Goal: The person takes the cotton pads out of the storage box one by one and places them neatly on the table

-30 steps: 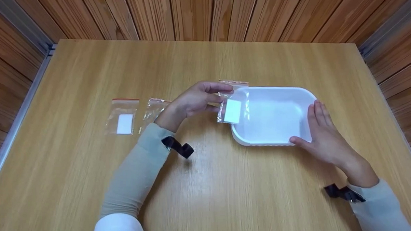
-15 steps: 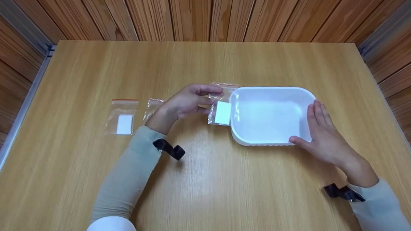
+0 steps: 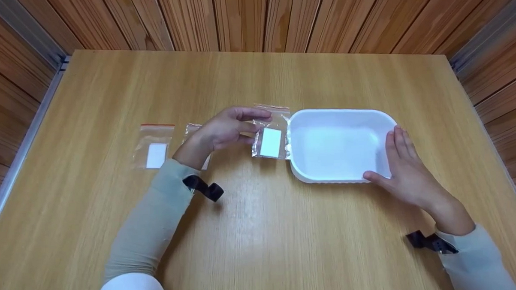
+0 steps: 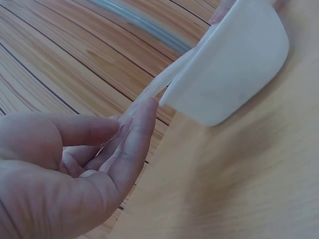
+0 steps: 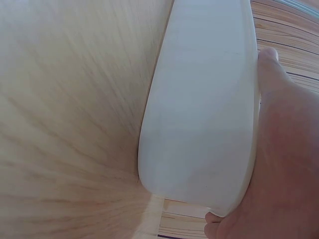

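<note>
In the head view, my left hand (image 3: 229, 128) pinches a clear zip bag (image 3: 279, 116) with a white rectangular piece inside, by its left side. The bag is just left of a white plastic tub (image 3: 345, 178), its right edge touching or overlapping the rim. In the left wrist view, thumb and fingers close on the thin bag (image 4: 149, 91), seen edge-on against the tub (image 4: 234, 64). My right hand (image 3: 407, 170) rests on the tub's near right corner, fingers extended along the right side and thumb over the near rim. The right wrist view shows that thumb (image 5: 271, 69) on the rim.
To the left lies a similar zip bag (image 3: 156, 144) with a white piece in it. Another bag (image 3: 192, 129) beside it is partly hidden by my left wrist. Wooden panels (image 3: 240, 19) stand behind the table (image 3: 252, 231).
My left hand has moved left with the zip bag, which has gone from over the tub's left rim to beside it. The right hand and tub have stayed put.
</note>
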Motion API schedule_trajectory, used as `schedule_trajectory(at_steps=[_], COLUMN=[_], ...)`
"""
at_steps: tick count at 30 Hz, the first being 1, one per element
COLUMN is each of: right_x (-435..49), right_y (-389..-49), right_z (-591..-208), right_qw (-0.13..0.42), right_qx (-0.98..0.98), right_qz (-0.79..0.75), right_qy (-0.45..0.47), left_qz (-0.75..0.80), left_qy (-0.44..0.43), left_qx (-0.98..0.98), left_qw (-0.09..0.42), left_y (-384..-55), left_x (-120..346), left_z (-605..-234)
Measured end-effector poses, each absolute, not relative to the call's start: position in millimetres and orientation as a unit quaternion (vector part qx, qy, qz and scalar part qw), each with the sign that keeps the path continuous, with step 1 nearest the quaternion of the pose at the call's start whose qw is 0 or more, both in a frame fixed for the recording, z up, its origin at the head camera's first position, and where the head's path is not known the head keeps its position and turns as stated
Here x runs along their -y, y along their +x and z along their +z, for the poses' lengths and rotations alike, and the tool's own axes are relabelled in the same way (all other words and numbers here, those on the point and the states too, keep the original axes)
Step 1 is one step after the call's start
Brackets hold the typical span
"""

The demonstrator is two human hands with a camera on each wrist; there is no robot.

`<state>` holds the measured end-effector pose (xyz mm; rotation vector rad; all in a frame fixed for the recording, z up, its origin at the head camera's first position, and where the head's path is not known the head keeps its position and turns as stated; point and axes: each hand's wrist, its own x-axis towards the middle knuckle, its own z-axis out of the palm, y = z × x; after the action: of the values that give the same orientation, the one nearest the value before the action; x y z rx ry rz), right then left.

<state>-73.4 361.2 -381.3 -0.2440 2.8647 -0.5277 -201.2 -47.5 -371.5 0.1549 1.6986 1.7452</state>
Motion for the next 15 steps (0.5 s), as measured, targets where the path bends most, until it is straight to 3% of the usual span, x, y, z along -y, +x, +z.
schedule_trajectory(at_steps=[15], right_x=[-361.3], right_y=[-72.5], right_z=[-382.3], right_qw=[0.100], right_qx=[-0.975], right_qz=[-0.178], right_qy=[-0.088], left_qz=[0.667], left_qy=[0.059], left_qx=[-0.659], left_qw=[0.343], left_y=[-196.3], left_x=[71.3], left_z=[-377.2])
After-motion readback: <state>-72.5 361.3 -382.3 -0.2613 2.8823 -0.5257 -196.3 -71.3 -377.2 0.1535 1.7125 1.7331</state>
